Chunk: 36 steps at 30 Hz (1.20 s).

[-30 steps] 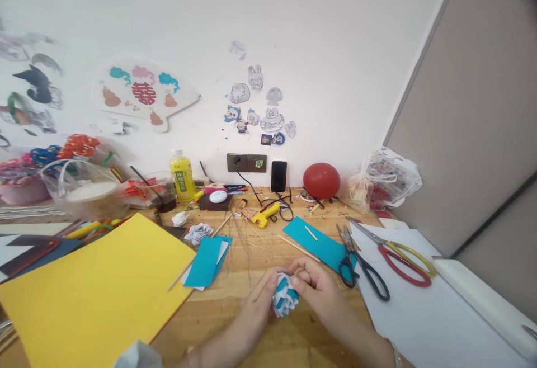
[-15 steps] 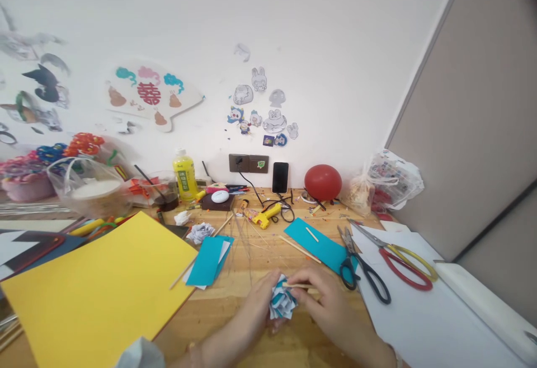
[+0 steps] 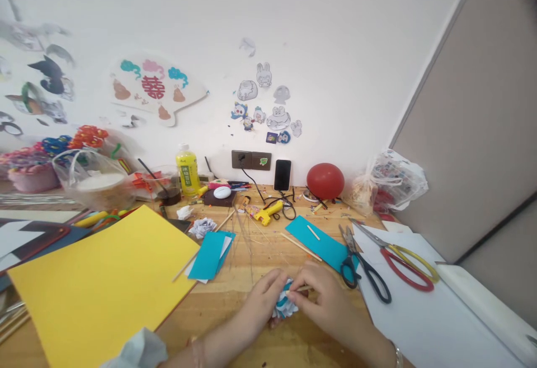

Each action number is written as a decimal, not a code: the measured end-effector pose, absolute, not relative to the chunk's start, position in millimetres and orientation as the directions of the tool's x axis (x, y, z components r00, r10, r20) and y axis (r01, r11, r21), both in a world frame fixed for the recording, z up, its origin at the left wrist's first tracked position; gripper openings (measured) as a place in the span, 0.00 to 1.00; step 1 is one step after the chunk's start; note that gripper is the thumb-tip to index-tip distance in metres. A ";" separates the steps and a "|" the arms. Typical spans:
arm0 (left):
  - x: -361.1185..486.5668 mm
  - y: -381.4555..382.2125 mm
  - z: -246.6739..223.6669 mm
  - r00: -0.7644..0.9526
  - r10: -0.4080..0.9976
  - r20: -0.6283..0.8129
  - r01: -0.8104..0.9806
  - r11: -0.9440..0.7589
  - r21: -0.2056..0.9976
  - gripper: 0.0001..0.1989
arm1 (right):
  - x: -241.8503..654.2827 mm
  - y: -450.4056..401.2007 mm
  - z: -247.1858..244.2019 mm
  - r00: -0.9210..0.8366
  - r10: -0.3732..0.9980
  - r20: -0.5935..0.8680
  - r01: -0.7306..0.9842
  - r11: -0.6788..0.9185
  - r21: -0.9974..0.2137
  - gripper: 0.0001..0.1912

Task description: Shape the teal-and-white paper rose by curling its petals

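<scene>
A blue-and-white paper flower (image 3: 284, 305) is held low over the wooden table, near its front edge. My left hand (image 3: 265, 296) wraps around the flower from the left, with some of its fingers hidden underneath. Between the thumb and fingers of my right hand (image 3: 321, 289) is a thin wooden stick (image 3: 305, 288), its tip against the flower's petals. Just beyond my hands lie a longer wooden stick (image 3: 300, 246) and a blue paper strip (image 3: 312, 239) with a short stick piece on it.
Black-handled scissors (image 3: 364, 267) and red-and-yellow scissors (image 3: 403, 259) lie at right, partly over white paper (image 3: 419, 317). A large yellow sheet (image 3: 109, 284) covers the left. Blue paper pieces (image 3: 207, 256), a crumpled paper flower (image 3: 203, 227), a yellow glue gun (image 3: 268, 212) and a red balloon (image 3: 325, 180) sit farther back.
The right hand has shifted slightly, and the stick's tip sits lower on the flower. The left hand's fingers cover more of the flower's upper left. The whole view has shifted slightly.
</scene>
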<state>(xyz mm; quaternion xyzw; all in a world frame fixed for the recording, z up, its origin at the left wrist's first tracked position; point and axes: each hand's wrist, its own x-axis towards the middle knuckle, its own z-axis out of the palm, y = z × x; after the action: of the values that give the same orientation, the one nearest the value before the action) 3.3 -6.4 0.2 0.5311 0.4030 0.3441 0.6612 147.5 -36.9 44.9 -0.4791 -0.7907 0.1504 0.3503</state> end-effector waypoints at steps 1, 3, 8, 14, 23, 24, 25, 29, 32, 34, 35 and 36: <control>3.3 -5.8 -0.7 0.447 0.880 -0.163 -0.020 0.192 0.981 0.20 | 147.4 -36.8 45.0 -0.284 0.877 0.386 0.646 0.473 -0.599 0.06; 3.4 -4.5 -2.3 0.460 0.874 -0.155 -0.009 0.180 0.984 0.21 | 147.5 -36.7 45.2 -0.259 0.901 0.348 0.643 0.430 -0.633 0.06; 3.3 -2.8 -4.0 0.469 0.873 -0.133 0.000 0.151 0.989 0.22 | 149.5 -36.7 46.0 -0.350 0.844 0.407 0.687 0.527 -0.501 0.06; 3.5 -5.1 -1.7 0.457 0.882 -0.117 0.004 0.129 0.992 0.21 | 152.2 -35.7 44.1 -0.473 0.783 0.403 0.683 0.615 -0.394 0.11; 3.0 -4.2 -0.3 0.420 0.900 -0.115 -0.011 0.132 0.991 0.21 | 147.1 -37.3 42.9 -0.307 0.889 0.341 0.730 0.449 -0.515 0.08; 3.2 -4.0 -0.6 0.418 0.901 -0.116 -0.014 0.134 0.991 0.21 | 146.8 -37.7 43.5 -0.304 0.891 0.336 0.741 0.443 -0.504 0.09; 3.5 -3.8 -1.1 0.418 0.901 -0.118 -0.018 0.138 0.990 0.21 | 146.7 -38.0 44.0 -0.307 0.891 0.336 0.756 0.442 -0.482 0.09; 4.3 -3.2 -4.5 0.424 0.896 -0.132 -0.035 0.161 0.986 0.21 | 146.8 -37.5 44.0 -0.351 0.849 0.394 0.804 0.489 -0.337 0.13; 4.7 -2.5 -8.1 0.426 0.893 -0.144 -0.047 0.181 0.982 0.21 | 147.0 -36.6 40.9 -0.396 0.769 0.502 0.791 0.563 -0.238 0.18; 4.6 -2.4 -9.4 0.429 0.890 -0.152 -0.059 0.196 0.979 0.21 | 146.9 -36.6 38.3 -0.424 0.715 0.555 0.775 0.604 -0.186 0.20; 4.5 -2.8 -9.3 0.431 0.889 -0.156 -0.067 0.204 0.977 0.20 | 146.8 -36.8 36.9 -0.434 0.695 0.574 0.772 0.615 -0.161 0.20; 4.4 -3.5 -8.5 0.432 0.887 -0.161 -0.077 0.214 0.974 0.20 | 146.7 -37.0 35.7 -0.442 0.681 0.584 0.771 0.621 -0.141 0.20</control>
<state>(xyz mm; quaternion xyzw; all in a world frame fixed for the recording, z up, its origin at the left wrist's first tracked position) 4.4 -3.5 -8.5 0.5142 0.3942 0.3587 0.6720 146.7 -37.0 35.7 -0.4291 -0.8459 -0.0727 0.3082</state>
